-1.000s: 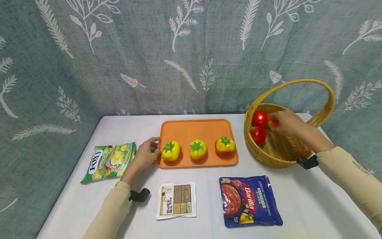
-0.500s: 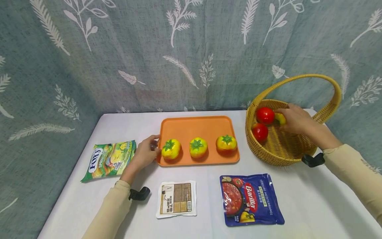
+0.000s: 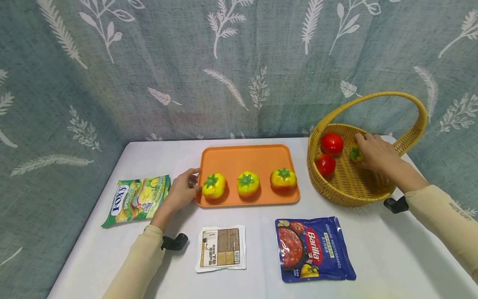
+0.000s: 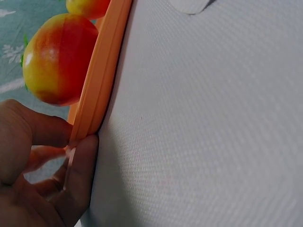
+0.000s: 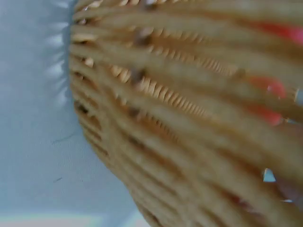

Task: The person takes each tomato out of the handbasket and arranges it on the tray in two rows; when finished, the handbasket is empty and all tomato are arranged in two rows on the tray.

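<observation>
A green Foxy packet lies flat at the table's left side. Nearer the front edge sits a small white-and-brown sachet, and just to its right a blue Barilla pouch — both flat, label up, apart from each other. Behind it all hangs a grey-green curtain printed with pale leaves.

Right hand deeper in basket

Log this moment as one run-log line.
left hand: pinches orange plastic tray edge | right hand: grips yellow-green tomato inside woven wicker basket | tray: three yellow tomatoes
</observation>
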`<move>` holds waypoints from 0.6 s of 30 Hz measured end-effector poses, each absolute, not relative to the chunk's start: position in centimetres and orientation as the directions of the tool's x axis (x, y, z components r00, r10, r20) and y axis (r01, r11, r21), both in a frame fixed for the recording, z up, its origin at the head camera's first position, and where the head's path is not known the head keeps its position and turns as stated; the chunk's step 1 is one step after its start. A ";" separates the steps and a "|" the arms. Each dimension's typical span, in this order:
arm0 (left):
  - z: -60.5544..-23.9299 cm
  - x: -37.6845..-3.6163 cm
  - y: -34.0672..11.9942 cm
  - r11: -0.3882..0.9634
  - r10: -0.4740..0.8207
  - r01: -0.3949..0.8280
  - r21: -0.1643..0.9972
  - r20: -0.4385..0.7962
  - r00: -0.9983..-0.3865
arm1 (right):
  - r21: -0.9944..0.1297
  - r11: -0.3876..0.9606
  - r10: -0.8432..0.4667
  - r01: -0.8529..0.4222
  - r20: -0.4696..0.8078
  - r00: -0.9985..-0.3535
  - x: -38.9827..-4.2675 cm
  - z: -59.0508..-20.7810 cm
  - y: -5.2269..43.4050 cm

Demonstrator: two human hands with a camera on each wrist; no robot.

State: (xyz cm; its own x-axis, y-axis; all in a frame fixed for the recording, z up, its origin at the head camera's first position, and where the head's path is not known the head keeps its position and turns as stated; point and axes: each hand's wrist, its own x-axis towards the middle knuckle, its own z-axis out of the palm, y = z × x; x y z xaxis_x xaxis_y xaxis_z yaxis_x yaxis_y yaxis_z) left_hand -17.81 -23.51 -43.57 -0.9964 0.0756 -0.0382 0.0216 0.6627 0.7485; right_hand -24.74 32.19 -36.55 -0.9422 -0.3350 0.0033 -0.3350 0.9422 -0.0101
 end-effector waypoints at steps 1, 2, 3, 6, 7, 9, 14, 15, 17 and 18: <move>-43.6 -17.8 -23.6 0.663 0.078 0.023 0.748 -0.039 -0.996 | -0.029 0.943 -0.332 -0.332 0.005 -0.943 -24.8 -36.7 32.3; -43.6 -17.8 -23.6 0.663 0.076 0.023 0.748 -0.037 -0.996 | -0.053 0.942 -0.331 -0.331 0.010 -0.943 -24.9 -36.8 32.3; -43.6 -17.7 -23.7 0.664 0.072 0.020 0.747 -0.037 -0.997 | -0.081 0.940 -0.332 -0.332 0.013 -0.943 -25.0 -36.9 32.3; -43.5 -17.8 -23.7 0.661 0.070 0.017 0.750 -0.039 -0.997 | -0.130 0.931 -0.340 -0.340 0.020 -0.940 -24.9 -36.9 32.4; -43.4 -17.8 -23.7 0.662 0.068 0.016 0.750 -0.039 -0.997 | -0.133 0.929 -0.344 -0.344 0.020 -0.939 -24.9 -36.9 32.3; -43.4 -17.9 -23.7 0.661 0.068 0.014 0.751 -0.041 -0.997 | -0.131 0.927 -0.353 -0.352 0.017 -0.936 -24.8 -36.8 32.3; -43.5 -17.9 -23.6 0.659 0.081 0.030 0.752 -0.031 -0.996 | -0.127 0.926 -0.355 -0.355 0.024 -0.934 -24.4 -36.5 32.0; -43.5 -17.9 -23.6 0.659 0.082 0.031 0.752 -0.031 -0.996 | -0.129 0.927 -0.352 -0.353 0.026 -0.935 -24.3 -36.4 31.9; -43.6 -17.9 -23.5 0.659 0.084 0.030 0.751 -0.034 -0.996 | -0.130 0.927 -0.350 -0.351 0.031 -0.936 -24.1 -36.1 31.6; -43.6 -17.9 -23.5 0.659 0.084 0.029 0.751 -0.035 -0.996 | -0.130 0.927 -0.350 -0.351 0.031 -0.936 -23.9 -35.9 31.5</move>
State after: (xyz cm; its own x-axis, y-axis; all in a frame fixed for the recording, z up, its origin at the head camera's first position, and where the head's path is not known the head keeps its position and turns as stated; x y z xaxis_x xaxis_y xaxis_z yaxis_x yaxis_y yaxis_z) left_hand -17.89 -23.54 -43.61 -0.9959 0.0836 -0.0347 0.0291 0.6593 0.7513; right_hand -23.93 31.54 -35.94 -0.9361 -0.3503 0.0310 -0.3512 0.9273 -0.1297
